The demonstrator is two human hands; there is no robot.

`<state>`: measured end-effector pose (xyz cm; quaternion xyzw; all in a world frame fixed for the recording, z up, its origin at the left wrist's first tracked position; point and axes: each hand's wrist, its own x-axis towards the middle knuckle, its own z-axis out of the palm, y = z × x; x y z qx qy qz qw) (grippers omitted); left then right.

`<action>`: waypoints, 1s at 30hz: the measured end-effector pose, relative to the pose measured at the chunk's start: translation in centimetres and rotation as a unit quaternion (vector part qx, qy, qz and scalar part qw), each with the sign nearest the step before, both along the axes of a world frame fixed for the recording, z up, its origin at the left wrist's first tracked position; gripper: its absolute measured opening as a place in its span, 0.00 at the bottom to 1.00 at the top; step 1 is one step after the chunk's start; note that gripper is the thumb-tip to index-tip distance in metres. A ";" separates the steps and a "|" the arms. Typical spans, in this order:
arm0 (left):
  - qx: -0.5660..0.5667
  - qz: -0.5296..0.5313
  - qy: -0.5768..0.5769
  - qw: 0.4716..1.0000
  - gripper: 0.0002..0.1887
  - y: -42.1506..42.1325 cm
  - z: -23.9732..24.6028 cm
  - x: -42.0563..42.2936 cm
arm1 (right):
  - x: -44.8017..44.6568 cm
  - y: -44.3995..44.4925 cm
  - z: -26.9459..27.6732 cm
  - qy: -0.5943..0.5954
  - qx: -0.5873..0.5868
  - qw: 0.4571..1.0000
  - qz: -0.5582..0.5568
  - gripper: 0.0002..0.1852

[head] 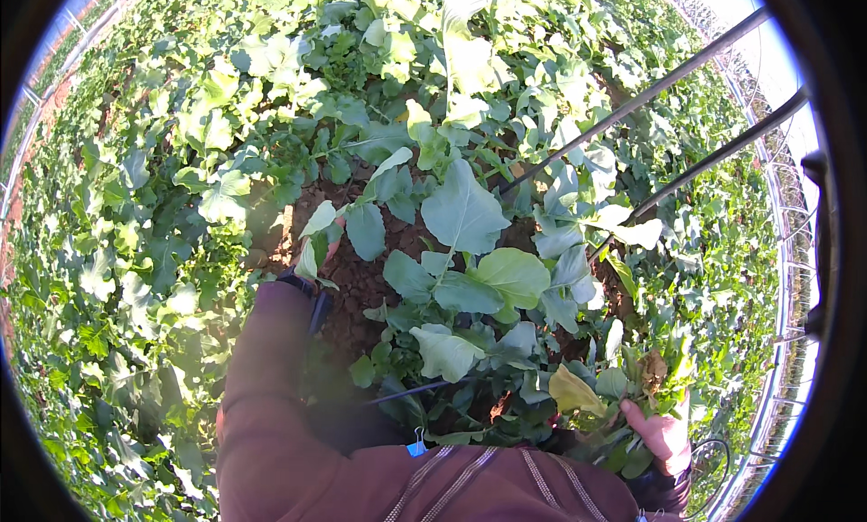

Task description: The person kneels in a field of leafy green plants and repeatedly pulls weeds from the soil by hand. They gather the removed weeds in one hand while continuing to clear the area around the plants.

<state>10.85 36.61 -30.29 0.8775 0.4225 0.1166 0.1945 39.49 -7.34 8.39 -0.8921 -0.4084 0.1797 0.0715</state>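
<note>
My left hand (333, 243) reaches in low among broad green leaves (366, 231) over bare brown soil. Leaves cover most of its fingers, so whether it grips a stem cannot be told. A dark band (298, 279) circles that wrist. At the lower right, my right hand (653, 430) is closed around a bunch of picked leaves (633, 386). The bunch is mostly green, with a yellow leaf (576, 390) and a withered brown one (653, 371) in it. Between my hands stands a leafy plant (464, 207) with large rounded blades.
Two dark rods (637, 96) slant in from the upper right, their lower ends among the leaves. Dense leafy crop (156, 244) surrounds me. Brown clods of soil (362, 285) show in a gap. A thin black cable (725, 447) loops beside my right wrist.
</note>
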 end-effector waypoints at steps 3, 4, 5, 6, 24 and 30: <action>-0.061 -0.014 -0.006 0.998 0.14 0.2 1.3 1.1 | -0.1 -0.5 -0.2 0.025 0.030 0.998 -0.056 0.29; -0.079 -0.025 -0.005 0.997 0.14 0.3 1.8 1.7 | 0.0 -0.7 -0.3 0.046 0.028 0.995 -0.079 0.28; -0.096 -0.039 -0.001 0.995 0.14 0.7 2.2 2.2 | 0.1 -0.9 -0.4 0.056 0.022 0.994 -0.088 0.28; -0.111 -0.054 0.002 0.992 0.14 1.1 2.6 3.1 | 0.3 -1.1 -0.6 0.076 0.008 0.991 -0.113 0.27; -0.057 -0.123 0.034 0.990 0.13 10.0 0.3 17.4 | 2.2 1.9 -1.2 0.128 -0.017 0.978 -0.161 0.30; -0.022 -0.107 0.030 0.994 0.13 8.6 -1.8 18.2 | 2.6 2.6 -1.6 0.152 -0.035 0.970 -0.188 0.31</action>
